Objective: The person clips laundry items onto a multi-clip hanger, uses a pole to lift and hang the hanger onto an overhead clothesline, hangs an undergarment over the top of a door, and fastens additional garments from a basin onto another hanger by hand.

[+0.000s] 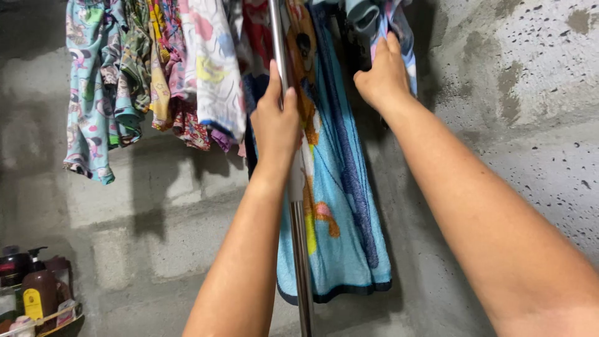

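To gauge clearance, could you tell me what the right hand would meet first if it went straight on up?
Probably nothing new: the right hand already touches hanging cloth at the fingertips; depth behind is unclear.

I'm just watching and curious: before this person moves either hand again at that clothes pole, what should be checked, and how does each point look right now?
1. Left hand gripping the metal pole: ok, fingers wrapped around it.
2. Right hand holding the hanging cloth: ok, though what it holds it by is hidden.
3. Blue towel hanging free: ok, its hem is off the floor.
4. Patterned clothes hanging apart from both hands: ok.
5. Pole's footing: cannot tell, out of view.
6. Bottles in the rack away from the arms: ok.
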